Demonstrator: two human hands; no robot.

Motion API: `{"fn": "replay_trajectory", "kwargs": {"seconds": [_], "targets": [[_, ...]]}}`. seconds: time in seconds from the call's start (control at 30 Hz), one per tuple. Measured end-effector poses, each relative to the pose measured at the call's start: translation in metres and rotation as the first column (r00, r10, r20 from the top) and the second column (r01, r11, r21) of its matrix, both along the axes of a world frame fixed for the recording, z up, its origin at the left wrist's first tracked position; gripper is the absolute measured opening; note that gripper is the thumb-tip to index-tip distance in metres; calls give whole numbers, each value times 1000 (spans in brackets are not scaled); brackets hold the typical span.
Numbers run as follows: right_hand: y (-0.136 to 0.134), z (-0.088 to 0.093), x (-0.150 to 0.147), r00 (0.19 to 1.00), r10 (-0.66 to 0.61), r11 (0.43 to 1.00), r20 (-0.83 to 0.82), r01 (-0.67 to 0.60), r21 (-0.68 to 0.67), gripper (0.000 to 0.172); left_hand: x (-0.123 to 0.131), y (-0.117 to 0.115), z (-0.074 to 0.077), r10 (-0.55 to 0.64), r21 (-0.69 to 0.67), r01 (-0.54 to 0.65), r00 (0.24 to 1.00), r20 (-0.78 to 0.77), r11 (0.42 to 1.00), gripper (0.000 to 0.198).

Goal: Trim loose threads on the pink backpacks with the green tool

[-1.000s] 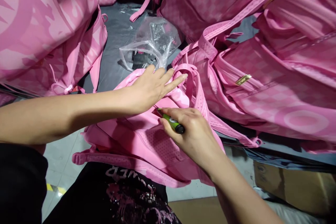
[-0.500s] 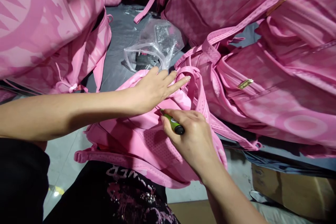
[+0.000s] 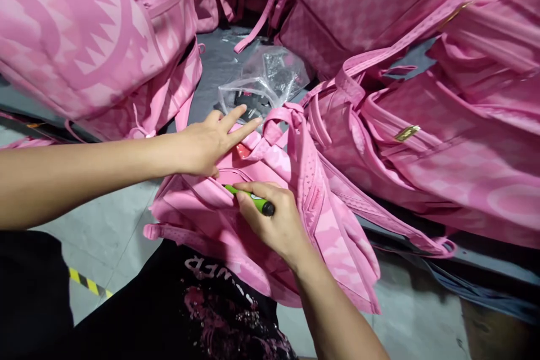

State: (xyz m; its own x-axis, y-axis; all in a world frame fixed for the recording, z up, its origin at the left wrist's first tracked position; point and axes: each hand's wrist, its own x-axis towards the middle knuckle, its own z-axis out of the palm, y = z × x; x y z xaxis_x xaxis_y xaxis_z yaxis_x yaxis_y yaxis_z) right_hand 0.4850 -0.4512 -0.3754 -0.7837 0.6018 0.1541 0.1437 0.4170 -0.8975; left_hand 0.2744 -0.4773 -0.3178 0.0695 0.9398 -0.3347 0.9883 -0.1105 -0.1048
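Note:
A pink backpack (image 3: pixel 337 225) lies across my lap against the table edge, with its straps and a seam facing up. My left hand (image 3: pixel 206 143) rests on its upper part, fingers stretched and spread, the thumb down by the seam. In my right hand (image 3: pixel 272 216) is a slim green pen-like tool with a black end (image 3: pixel 257 201). Its front end points left at the seam, close to the left thumb; the tip itself is hard to make out. A small red patch (image 3: pixel 242 151) shows on the bag beyond my left hand.
A clear plastic bag (image 3: pixel 280 76) with dark small pieces lies on the grey table cover (image 3: pixel 215 67). Pink backpacks stand around it: one with shark teeth (image 3: pixel 97 39) at left, a checkered one (image 3: pixel 363 0) behind, another (image 3: pixel 464 152) at right. Yellow-black tape (image 3: pixel 86 281) marks the floor.
My left hand has moved left along the bag, uncovering the seam and red patch. My right hand with the green tool has shifted left too. The view has turned slightly left.

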Motion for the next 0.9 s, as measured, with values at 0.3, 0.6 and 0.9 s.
{"fn": "replay_trajectory", "kwargs": {"seconds": [0.3, 0.6, 0.9], "targets": [[8, -8, -14, 995, 81, 997, 50, -81, 5, 24, -15, -3, -23, 84, 51, -83, 996, -11, 995, 110], [12, -30, -25, 999, -12, 970, 43, 1, 244, 23, -9, -2, -43, 62, 159, -46, 993, -100, 986, 134], [20, -33, -29, 999, 9, 991, 33, -14, 134, 25, -18, 5, -42, -8, 78, 11, 999, -45, 997, 106]]}}
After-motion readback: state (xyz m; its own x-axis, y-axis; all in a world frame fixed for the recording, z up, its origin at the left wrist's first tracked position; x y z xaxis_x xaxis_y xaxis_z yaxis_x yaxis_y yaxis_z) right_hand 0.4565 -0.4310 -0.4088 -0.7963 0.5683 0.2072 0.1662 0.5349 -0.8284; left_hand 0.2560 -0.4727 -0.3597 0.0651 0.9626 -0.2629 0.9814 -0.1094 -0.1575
